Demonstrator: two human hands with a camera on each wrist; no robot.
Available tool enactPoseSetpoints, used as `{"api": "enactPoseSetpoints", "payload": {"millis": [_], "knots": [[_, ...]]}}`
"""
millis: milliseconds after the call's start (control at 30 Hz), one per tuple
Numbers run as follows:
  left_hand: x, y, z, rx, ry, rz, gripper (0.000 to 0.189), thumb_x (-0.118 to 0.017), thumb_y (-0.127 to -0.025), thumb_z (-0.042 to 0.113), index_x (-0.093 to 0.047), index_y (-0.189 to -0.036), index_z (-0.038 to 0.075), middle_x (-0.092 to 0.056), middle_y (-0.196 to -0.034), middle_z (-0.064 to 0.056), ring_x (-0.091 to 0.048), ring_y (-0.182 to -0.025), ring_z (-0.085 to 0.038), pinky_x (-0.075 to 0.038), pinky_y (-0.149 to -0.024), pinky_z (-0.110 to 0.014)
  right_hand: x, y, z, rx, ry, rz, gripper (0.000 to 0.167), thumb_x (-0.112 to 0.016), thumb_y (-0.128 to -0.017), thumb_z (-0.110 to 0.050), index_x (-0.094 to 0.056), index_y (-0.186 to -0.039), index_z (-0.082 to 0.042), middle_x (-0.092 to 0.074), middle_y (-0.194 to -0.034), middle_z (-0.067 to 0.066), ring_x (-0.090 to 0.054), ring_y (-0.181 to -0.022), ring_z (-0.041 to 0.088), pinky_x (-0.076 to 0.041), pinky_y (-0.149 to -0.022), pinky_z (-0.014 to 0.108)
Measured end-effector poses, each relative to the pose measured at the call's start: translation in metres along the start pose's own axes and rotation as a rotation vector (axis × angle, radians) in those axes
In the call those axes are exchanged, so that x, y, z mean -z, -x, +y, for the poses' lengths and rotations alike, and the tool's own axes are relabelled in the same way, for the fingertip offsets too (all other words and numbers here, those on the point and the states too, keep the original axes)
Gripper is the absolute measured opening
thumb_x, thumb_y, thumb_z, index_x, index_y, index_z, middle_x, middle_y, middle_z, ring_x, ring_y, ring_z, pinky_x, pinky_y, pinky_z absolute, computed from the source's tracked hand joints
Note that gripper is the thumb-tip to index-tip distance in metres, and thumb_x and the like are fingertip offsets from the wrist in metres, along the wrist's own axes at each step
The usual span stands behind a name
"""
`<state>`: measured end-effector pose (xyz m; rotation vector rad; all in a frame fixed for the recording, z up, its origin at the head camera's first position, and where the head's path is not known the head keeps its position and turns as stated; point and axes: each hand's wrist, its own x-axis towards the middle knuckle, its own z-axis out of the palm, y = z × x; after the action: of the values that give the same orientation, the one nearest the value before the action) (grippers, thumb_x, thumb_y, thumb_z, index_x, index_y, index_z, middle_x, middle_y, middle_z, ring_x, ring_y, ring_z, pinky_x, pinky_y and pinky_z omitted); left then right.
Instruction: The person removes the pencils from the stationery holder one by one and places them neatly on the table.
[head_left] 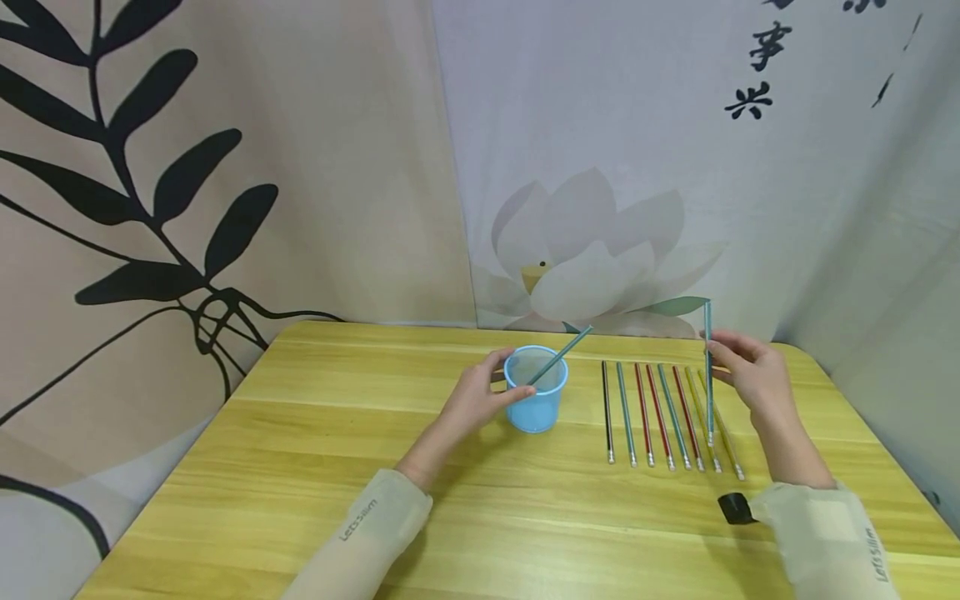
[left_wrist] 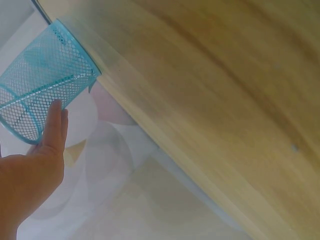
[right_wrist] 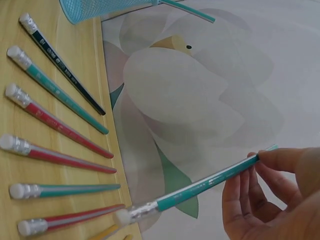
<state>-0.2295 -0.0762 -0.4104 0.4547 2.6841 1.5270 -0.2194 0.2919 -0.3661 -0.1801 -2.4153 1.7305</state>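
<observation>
My left hand [head_left: 474, 393] holds a light-blue mesh pencil cup [head_left: 536, 414], thumb on the near side and fingers round the left of its rim. One teal pencil [head_left: 568, 347] leans inside the cup, its top sticking out to the right. In my right hand [head_left: 756, 379] a second teal pencil [right_wrist: 200, 186] is pinched between thumb and fingers near one end, its white eraser end pointing down. That pencil is raised above the right end of a row of pencils. The row holds black, teal, red and yellow ones, such as the black pencil [head_left: 607, 408] at its left end.
The row, with a red pencil [head_left: 642, 412] and a yellow pencil [head_left: 729, 433] in it, lies with erasers toward me on the wooden table [head_left: 300, 467]. A small black object [head_left: 736, 508] is beside my right sleeve. A printed cloth [head_left: 360, 167] hangs behind the table.
</observation>
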Motion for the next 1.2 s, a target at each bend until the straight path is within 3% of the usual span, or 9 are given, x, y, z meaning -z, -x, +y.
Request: {"api": "enactPoseSetpoints", "payload": {"millis": [333, 600, 800, 933, 1200], "knots": [[0.000, 0.000, 0.000, 0.000, 0.009, -0.001, 0.072, -0.077, -0.088, 0.032, -0.045, -0.146, 0.005, -0.055, -0.145, -0.019, -0.059, -0.128, -0.038, -0.052, -0.105, -0.051, 0.012, -0.001, 0.010, -0.012, 0.059, -0.008, 0.036, -0.054, -0.103, -0.033, -0.062, -0.129, -0.009, -0.056, -0.093, -0.032, -0.059, -0.082, -0.013, -0.056, -0.071, 0.008], [0.000, 0.000, -0.001, -0.006, 0.015, -0.001, 0.072, -0.077, -0.088, 0.031, -0.045, -0.146, 0.004, -0.055, -0.145, -0.018, -0.059, -0.128, -0.038, -0.052, -0.105, -0.050, 0.022, -0.004, 0.019, -0.036, 0.059, -0.001, 0.015, -0.055, -0.102, -0.029, -0.066, -0.113, -0.026, -0.056, -0.091, -0.032, -0.058, -0.081, -0.014, -0.056, -0.070, 0.008], [0.000, 0.000, 0.000, -0.004, 0.003, 0.001, 0.071, -0.077, -0.088, 0.031, -0.045, -0.146, 0.005, -0.055, -0.145, -0.018, -0.059, -0.128, -0.037, -0.051, -0.106, -0.050, 0.030, -0.007, 0.030, -0.068, 0.084, -0.008, 0.031, -0.056, -0.102, -0.029, -0.065, -0.126, -0.010, -0.057, -0.087, -0.032, -0.057, -0.080, -0.012, -0.057, -0.069, 0.010], [0.000, 0.000, 0.000, -0.004, 0.003, 0.000, 0.071, -0.077, -0.088, 0.031, -0.045, -0.146, 0.005, -0.055, -0.145, -0.018, -0.059, -0.128, -0.037, -0.052, -0.106, -0.050, 0.033, -0.009, 0.038, -0.076, 0.130, -0.013, 0.048, -0.053, -0.103, -0.030, -0.054, -0.136, 0.004, -0.056, -0.087, -0.032, -0.056, -0.079, -0.013, -0.057, -0.069, 0.010], [0.000, 0.001, 0.000, -0.005, 0.008, 0.002, 0.072, -0.077, -0.088, 0.032, -0.045, -0.146, 0.005, -0.055, -0.145, -0.018, -0.059, -0.128, -0.037, -0.052, -0.106, -0.050, 0.037, -0.011, 0.051, -0.125, 0.142, -0.015, 0.051, -0.054, -0.103, -0.030, -0.052, -0.138, 0.007, -0.055, -0.085, -0.032, -0.055, -0.077, -0.013, -0.056, -0.067, 0.010]]}}
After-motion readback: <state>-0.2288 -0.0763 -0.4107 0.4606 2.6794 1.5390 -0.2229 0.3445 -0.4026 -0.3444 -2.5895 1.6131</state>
